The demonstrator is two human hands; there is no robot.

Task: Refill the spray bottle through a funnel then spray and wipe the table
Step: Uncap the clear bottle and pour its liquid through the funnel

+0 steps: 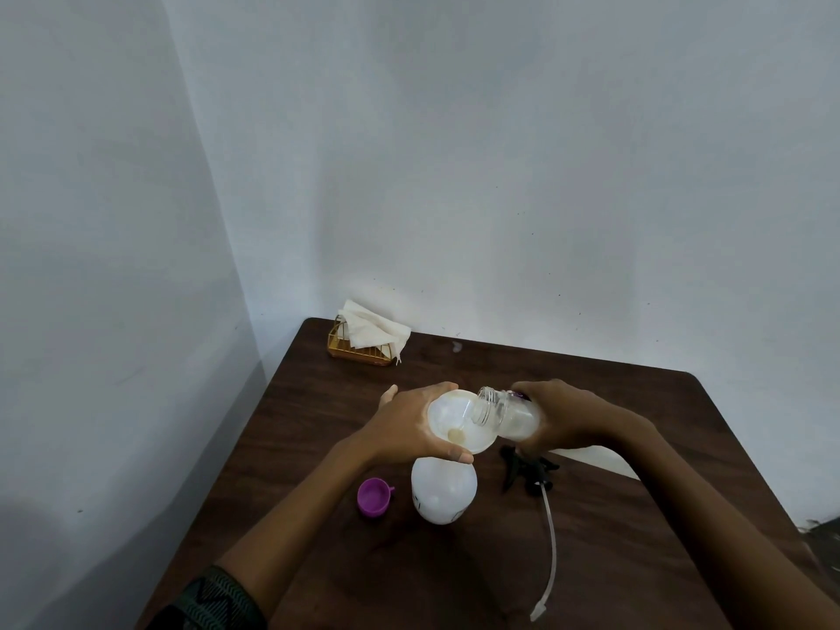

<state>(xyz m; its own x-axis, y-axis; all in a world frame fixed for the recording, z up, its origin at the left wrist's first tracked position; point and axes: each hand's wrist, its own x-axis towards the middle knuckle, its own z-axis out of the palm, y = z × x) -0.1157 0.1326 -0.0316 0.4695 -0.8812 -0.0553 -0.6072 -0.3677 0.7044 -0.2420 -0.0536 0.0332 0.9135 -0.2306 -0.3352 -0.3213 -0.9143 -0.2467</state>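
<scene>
A white translucent spray bottle (443, 493) stands upright on the dark wooden table (613, 561), its top off. A white funnel (447, 413) sits in its neck, and my left hand (409, 425) grips the funnel's rim. My right hand (563, 413) holds a clear refill bottle (504, 411) tipped on its side, its open mouth over the funnel bowl. A little liquid pools at the funnel's bottom. The black spray head (529, 470) with its long dip tube lies on the table to the right of the bottle.
A purple cap (374, 497) lies left of the spray bottle. A gold wire holder with white napkins (368, 341) stands at the table's far left corner by the wall. A white paper (600, 461) shows under my right forearm. Walls close the left and back.
</scene>
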